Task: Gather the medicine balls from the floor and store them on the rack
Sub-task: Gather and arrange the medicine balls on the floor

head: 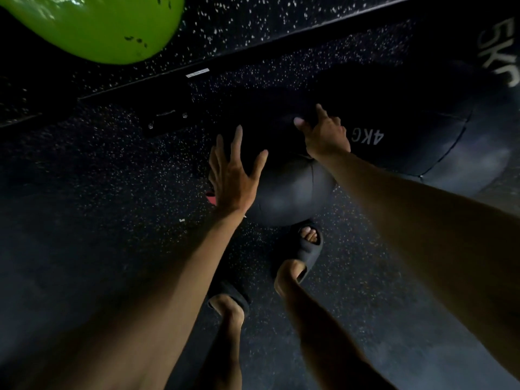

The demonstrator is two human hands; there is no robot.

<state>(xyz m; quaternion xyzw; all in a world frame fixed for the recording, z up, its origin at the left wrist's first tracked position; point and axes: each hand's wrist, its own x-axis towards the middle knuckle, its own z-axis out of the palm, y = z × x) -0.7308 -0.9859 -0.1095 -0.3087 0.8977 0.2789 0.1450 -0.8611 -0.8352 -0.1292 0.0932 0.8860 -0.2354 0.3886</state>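
Hands over a black medicine ball (292, 190) on the floor (92, 209).
My left hand (235, 175) fingers spread wide; my right hand (326, 136) rests open on the 4KG ball (408, 130).

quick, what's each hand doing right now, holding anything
Left hand: open, fingers spread, holding nothing.
Right hand: open, resting on the black 4KG ball, not gripping it.

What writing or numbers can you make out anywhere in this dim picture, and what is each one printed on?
"4KG", upside down from this view, on the dark medicine ball beside the right hand.
"5K", the rest cut off by the picture's edge, on another dark ball at the upper right.
A small white label on the black rail: too small to read.
The green ball: scuff marks only, no readable text.
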